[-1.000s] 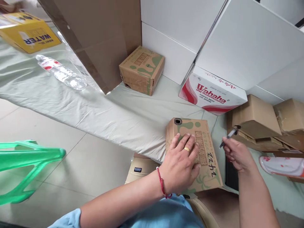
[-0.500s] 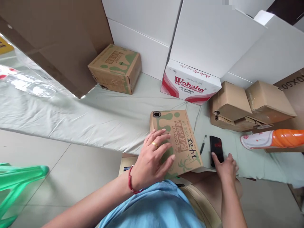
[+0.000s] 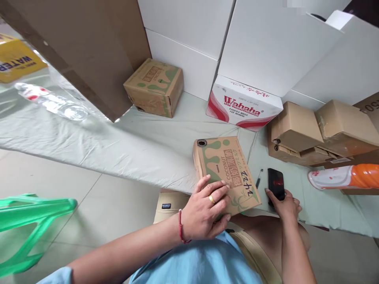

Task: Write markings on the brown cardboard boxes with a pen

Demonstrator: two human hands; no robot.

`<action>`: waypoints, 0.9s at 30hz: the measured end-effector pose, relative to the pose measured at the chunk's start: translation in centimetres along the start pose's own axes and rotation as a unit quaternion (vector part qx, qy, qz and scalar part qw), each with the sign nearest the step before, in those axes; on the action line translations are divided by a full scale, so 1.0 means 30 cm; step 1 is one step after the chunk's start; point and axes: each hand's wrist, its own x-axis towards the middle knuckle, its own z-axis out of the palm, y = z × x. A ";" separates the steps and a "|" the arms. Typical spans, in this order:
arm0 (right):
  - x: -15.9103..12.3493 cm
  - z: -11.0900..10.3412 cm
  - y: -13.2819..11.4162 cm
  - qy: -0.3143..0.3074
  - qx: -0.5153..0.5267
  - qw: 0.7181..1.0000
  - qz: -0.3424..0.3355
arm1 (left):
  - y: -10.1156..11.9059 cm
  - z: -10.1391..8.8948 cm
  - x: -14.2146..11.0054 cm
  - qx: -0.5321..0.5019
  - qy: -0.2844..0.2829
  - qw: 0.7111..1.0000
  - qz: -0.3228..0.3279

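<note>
A cardboard box (image 3: 220,161) with green drips, the word COCONUT and handwritten digits lies near the table's front edge. My left hand (image 3: 207,209) rests on its near left part, fingers loosely stretched and a ring on one of them. At the right, a black phone (image 3: 276,182) lies on the cloth. My right hand (image 3: 286,206) has its thumb at one side of the phone's near end and its fingers at the other. Between box and phone is a dark pen (image 3: 259,179).
Behind stand a similar coconut box (image 3: 156,85), a white and red Wahaha carton (image 3: 244,104) and brown boxes (image 3: 299,126). An orange and white bottle (image 3: 343,176) lies right; a clear bottle (image 3: 56,103) lies left. A green plastic stool (image 3: 35,213) stands on the floor.
My left hand has slid nearer to me on the box. My right fingers have closed in against the phone's side. The whole view has shifted slightly, showing more at the left.
</note>
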 end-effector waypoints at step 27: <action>-0.605 -0.283 -0.730 0.047 0.303 0.853 -0.422 | -0.021 0.059 -0.032 0.031 0.034 0.999 0.025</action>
